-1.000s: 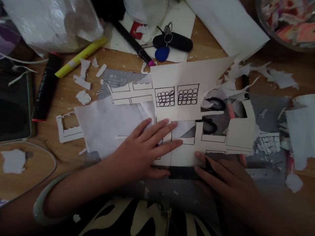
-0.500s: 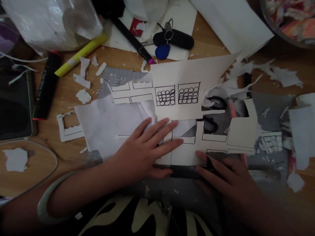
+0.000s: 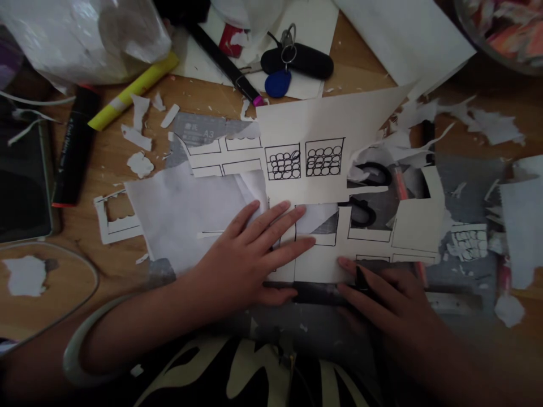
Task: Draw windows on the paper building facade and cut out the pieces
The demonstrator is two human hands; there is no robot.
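Observation:
My left hand [image 3: 254, 254] lies flat with fingers spread on a white paper cutout [image 3: 316, 265] that has window openings and black drawn lines. My right hand [image 3: 390, 299] rests at the cutout's lower edge, its fingers closed round a slim black pen-like tool [image 3: 362, 281]; its exact kind is hidden in the dimness. Under that edge runs a dark strip [image 3: 314, 293] between my two hands. Above them, a raised paper flap [image 3: 326, 121] bears two boxes of drawn circles. The black handles of scissors [image 3: 365, 212] show through an opening.
A grey cutting mat [image 3: 466, 186] lies beneath, strewn with paper scraps. Beyond are a yellow marker [image 3: 133, 90], black markers [image 3: 76, 147], keys with a blue tag [image 3: 278, 83] and a plastic bag [image 3: 93, 39]. A bowl [image 3: 470, 42] of scraps stands at the far right.
The view has shifted slightly. My left hand stays flat on the cutout, and my right hand keeps almost the same place with the black tool.

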